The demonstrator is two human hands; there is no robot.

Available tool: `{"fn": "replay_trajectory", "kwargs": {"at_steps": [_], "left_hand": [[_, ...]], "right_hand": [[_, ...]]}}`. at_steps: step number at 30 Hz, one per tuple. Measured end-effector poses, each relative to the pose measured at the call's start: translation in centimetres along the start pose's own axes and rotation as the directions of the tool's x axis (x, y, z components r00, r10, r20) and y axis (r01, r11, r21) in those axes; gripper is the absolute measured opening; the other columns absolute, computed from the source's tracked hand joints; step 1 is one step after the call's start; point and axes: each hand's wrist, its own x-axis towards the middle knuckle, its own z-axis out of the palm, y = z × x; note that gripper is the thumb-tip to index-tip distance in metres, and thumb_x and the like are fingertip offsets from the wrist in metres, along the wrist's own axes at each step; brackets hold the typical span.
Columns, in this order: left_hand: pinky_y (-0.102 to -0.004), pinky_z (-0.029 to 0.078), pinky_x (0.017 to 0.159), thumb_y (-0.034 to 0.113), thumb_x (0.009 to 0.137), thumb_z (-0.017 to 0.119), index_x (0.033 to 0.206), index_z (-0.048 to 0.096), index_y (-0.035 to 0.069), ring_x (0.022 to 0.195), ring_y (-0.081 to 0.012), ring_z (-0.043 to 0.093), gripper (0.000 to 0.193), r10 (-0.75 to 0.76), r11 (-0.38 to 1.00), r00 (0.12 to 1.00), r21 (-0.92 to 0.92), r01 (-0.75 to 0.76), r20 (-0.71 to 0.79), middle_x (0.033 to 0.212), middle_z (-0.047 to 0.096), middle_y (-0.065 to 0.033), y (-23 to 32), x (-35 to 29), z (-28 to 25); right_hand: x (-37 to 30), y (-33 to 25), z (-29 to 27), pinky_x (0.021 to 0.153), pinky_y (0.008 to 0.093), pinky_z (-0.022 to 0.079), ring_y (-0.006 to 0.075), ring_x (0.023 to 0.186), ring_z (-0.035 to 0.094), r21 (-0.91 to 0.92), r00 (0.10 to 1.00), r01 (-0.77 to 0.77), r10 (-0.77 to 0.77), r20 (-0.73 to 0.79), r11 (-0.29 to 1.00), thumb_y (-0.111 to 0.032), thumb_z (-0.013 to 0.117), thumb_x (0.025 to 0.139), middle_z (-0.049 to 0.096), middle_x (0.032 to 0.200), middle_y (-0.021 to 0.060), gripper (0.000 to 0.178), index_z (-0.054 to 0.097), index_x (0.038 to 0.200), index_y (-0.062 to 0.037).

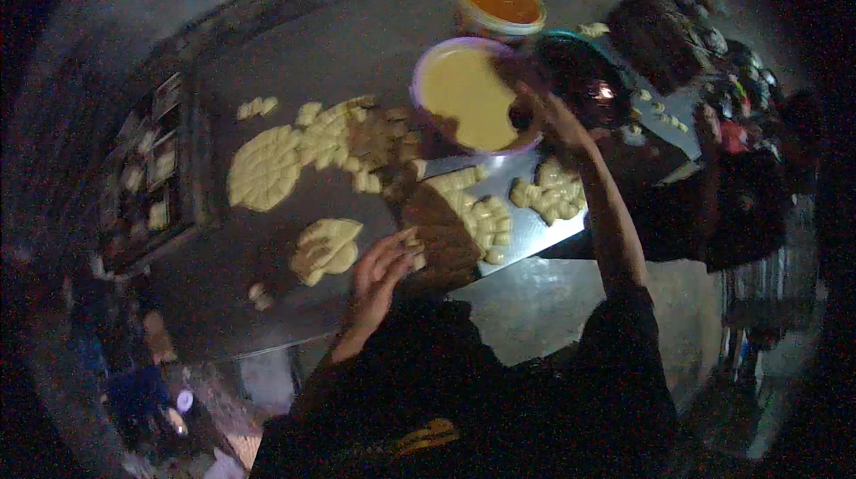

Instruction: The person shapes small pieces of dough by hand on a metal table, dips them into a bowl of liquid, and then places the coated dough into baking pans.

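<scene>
My left hand is over the near part of the table, its fingers bent around a small pale piece of dough. My right hand reaches to the right rim of a purple-rimmed bowl filled with something pale yellow. Shadow and blur hide its fingers. A scored round of dough lies to the left, joined by more cut pieces. Nearer me is a loose flat lump of dough. Between my arms, rows of dough pieces and a cluster lie on a shiny metal surface.
Behind the bowl stands a tub with orange contents. A dark teal-rimmed bowl sits to its right. A dark rack or frame stands at the left edge of the table. Another person is at the right, mostly in shadow.
</scene>
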Motion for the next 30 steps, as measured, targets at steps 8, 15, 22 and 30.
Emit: {"fn": "replay_trajectory", "kwargs": {"at_steps": [8,15,22,30], "left_hand": [[-0.0298,0.044,0.088,0.022,0.102,0.056,0.114,0.057,0.003,0.1,-0.0122,0.053,0.022,-0.001,0.968,0.968,-0.242,-0.062,-0.252,0.111,0.057,-0.0032,-2.5,-1.5,-6.6],[-0.0309,0.044,0.095,0.02,0.1,0.059,0.123,0.057,0.004,0.109,-0.0162,0.056,0.029,0.087,0.996,0.921,0.03,-0.082,-0.379,0.118,0.06,-0.0047,3.0,-5.4,-10.1],[-0.0354,0.046,0.097,0.012,0.099,0.054,0.129,0.055,0.004,0.114,-0.0218,0.058,0.031,0.141,0.977,0.927,0.2,-0.073,-0.348,0.125,0.06,-0.0088,1.6,-7.2,-15.0],[-0.0303,0.054,0.082,0.01,0.096,0.059,0.114,0.061,0.001,0.097,-0.0169,0.066,0.02,-0.123,0.955,0.992,-0.275,0.112,-0.026,0.106,0.068,-0.0092,5.0,-8.2,-15.7]], "right_hand": [[-7.8,-12.6,20.9,0.101,0.0386,0.043,0.0251,0.119,0.056,0.186,0.782,-0.497,0.344,0.52,0.848,-0.031,0.054,0.101,0.065,0.116,0.0158,0.039,0.062,0.122,0.0011],[-8.5,-17.0,30.1,0.093,0.0436,0.051,0.0377,0.115,0.056,-0.425,0.865,0.5,-0.46,0.2,0.755,0.001,0.059,0.089,0.06,0.127,0.0205,0.038,0.057,0.127,0.001],[-10.6,-21.8,31.5,0.092,0.0414,0.055,0.0349,0.113,0.063,0.067,0.943,-0.044,0.019,0.333,0.997,0.01,0.059,0.082,0.067,0.117,0.0173,0.049,0.061,0.127,-0.0084],[-14.4,-19.5,30.3,0.08,0.0321,0.057,0.0235,0.103,0.067,-0.059,0.897,0.321,-0.283,0.341,0.945,0.004,0.067,0.086,0.066,0.108,0.01,0.021,0.066,0.105,-0.0049]]}}
